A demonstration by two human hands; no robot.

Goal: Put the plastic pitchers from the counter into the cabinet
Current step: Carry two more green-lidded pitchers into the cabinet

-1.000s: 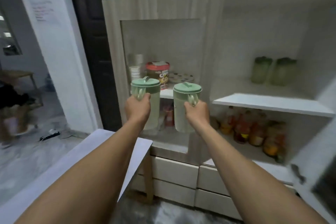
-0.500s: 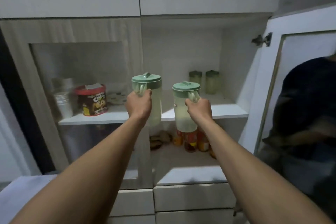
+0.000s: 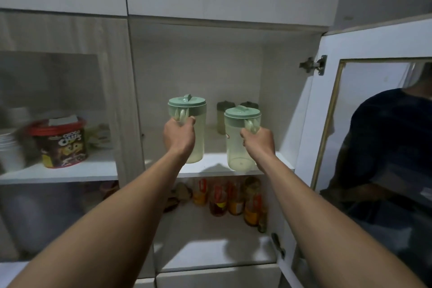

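Note:
I hold two pale green plastic pitchers with darker green lids, one in each hand, by their handles. The left pitcher [image 3: 196, 133] in my left hand [image 3: 179, 135] is upright over the white upper shelf [image 3: 210, 163] of the open cabinet, its base at or just above the board. The right pitcher [image 3: 237, 145] in my right hand [image 3: 258, 142] hangs at the shelf's front edge, its base level with the lip. Two more green-lidded pitchers [image 3: 224, 116] stand at the back of that shelf.
The cabinet door [image 3: 364, 110] stands open on the right, its glass reflecting a person. Several sauce bottles [image 3: 230, 197] fill the lower shelf. Behind the left glass door are a red-lidded cereal tub [image 3: 62, 144] and stacked white cups [image 3: 9, 147].
Both hands have carried the pitchers forward and up to the upper shelf of the open compartment. My view has moved closer and to the right.

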